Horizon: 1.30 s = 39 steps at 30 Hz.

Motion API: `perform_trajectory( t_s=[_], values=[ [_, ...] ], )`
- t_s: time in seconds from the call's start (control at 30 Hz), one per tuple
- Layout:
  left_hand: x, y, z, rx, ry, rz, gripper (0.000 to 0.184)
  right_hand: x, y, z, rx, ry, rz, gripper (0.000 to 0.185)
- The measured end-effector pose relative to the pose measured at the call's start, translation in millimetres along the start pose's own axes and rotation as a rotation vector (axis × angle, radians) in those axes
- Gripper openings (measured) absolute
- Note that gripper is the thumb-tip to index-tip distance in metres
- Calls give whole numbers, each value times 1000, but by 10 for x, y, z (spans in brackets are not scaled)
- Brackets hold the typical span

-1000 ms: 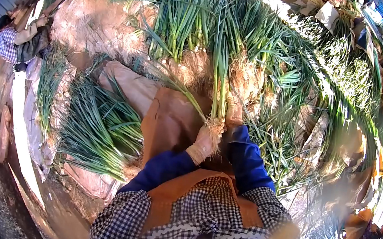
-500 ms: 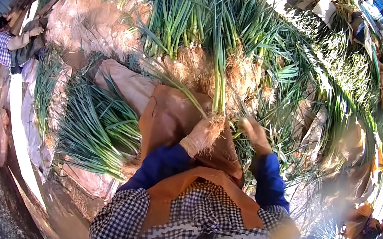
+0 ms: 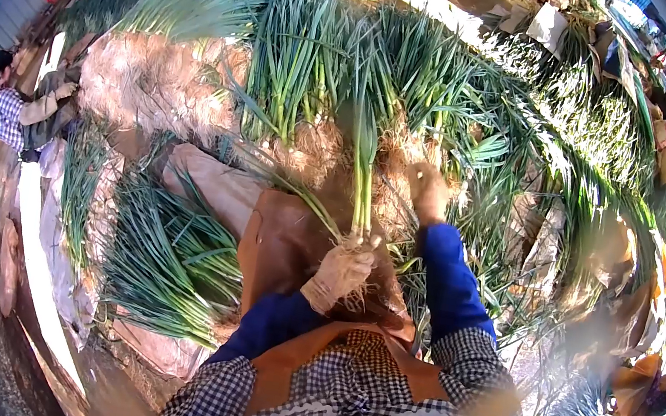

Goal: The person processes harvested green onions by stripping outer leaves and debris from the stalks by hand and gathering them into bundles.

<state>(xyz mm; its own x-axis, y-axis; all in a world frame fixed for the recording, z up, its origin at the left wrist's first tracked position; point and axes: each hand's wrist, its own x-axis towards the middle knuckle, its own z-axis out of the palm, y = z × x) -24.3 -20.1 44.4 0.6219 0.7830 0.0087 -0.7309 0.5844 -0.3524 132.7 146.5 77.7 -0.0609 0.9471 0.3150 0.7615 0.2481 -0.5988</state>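
My left hand (image 3: 341, 272), in what looks like a thin pale glove, is closed around the root end of a few green onions (image 3: 362, 180). Their leaves point away from me, and one stalk slants off to the left. Tangled roots hang below my fingers, over the brown apron (image 3: 281, 235) on my lap. Further forward on the right is my right hand (image 3: 430, 195), slightly blurred, its fingers curled in front of the tan roots (image 3: 391, 191) of a green onion bunch. Whatever is in those fingers, if anything, cannot be made out.
A trimmed-looking green onion pile (image 3: 163, 251) lies left of my lap. A long row of green onions (image 3: 298, 65) stretches ahead, roots toward me. Loose leaves (image 3: 476, 229) litter the right. One person (image 3: 13, 104) sits far left, another person (image 3: 646, 388) far right.
My right hand has moved forward and slightly left, from beside my lap toward the bunch's roots. My left hand has come a little closer to me, still gripping the green onions.
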Motion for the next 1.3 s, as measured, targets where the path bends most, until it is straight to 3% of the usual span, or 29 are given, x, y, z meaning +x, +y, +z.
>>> perform_trajectory(
  t_s=[0.03,0.1,0.17,0.2,0.23,0.3,0.37,0.4,0.43,0.5,0.53,0.57,0.6,0.67,0.7,0.73,0.77,0.83,0.9,0.97,1.0,1.03,1.1,1.17,1.23,1.27,1.3],
  values=[
    [20,-5,117,3,30,95,43,202,18,-15,-210,-59,42,28],
    [-21,-96,616,35,-156,96,43,408,-2,16,-331,-410,-8,35],
    [-1,18,873,160,-415,110,44,527,69,36,-300,-439,-42,36],
    [-32,64,922,164,-419,112,44,580,121,35,-273,-474,-76,38],
    [-68,104,960,266,-373,203,43,606,100,-110,-100,-432,-104,29],
    [-158,119,980,457,-269,394,42,444,-66,-629,521,-488,165,19],
    [-153,166,795,485,-248,306,33,142,7,-895,1099,-387,200,17],
    [-72,129,598,476,-165,350,31,-8,375,-574,1122,-351,317,17],
    [-11,8,436,463,-76,389,29,-198,660,-512,469,-519,185,20],
    [62,-267,428,413,178,406,25,-614,338,-678,791,-513,409,26],
    [95,-236,161,448,202,378,22,-744,246,-726,879,-483,415,28],
    [94,-295,183,419,220,351,23,-922,186,-754,971,-449,433,31],
    [124,-313,236,309,16,196,24,-1061,224,-645,985,-438,310,30],
    [179,-324,134,216,104,72,29,-1207,226,-573,911,-687,234,45],
    [207,-252,-177,281,161,194,32,-1235,218,-503,878,-760,173,51],
    [174,-224,-194,304,210,176,32,-1168,315,-479,686,-754,-52,57],
    [144,-196,-188,327,260,161,32,-976,391,-523,531,-990,-3,59],
    [123,-254,-41,305,283,151,33,-559,-178,-814,461,-873,232,58],
    [134,-278,-123,275,309,128,35,-324,137,-385,534,-747,345,56],
    [181,-170,-465,214,378,142,32,-327,329,121,901,-532,491,45],
    [195,-194,-397,423,436,205,29,-330,415,366,1079,-417,537,40],
    [208,-218,-331,634,511,258,26,-367,253,380,979,-319,532,39],
    [207,-206,-383,801,423,276,23,-439,-97,398,756,-132,542,39],
    [209,-282,-336,751,538,339,22,-540,-262,294,7,-138,338,42],
    [165,-280,-222,719,650,397,22,-806,-209,44,438,-347,339,41],
    [134,-278,-181,664,545,416,22,-1028,-288,-317,890,-478,206,35],
    [97,-299,-157,599,443,433,22,-1138,-427,-656,886,-509,-110,31]
  ],
)
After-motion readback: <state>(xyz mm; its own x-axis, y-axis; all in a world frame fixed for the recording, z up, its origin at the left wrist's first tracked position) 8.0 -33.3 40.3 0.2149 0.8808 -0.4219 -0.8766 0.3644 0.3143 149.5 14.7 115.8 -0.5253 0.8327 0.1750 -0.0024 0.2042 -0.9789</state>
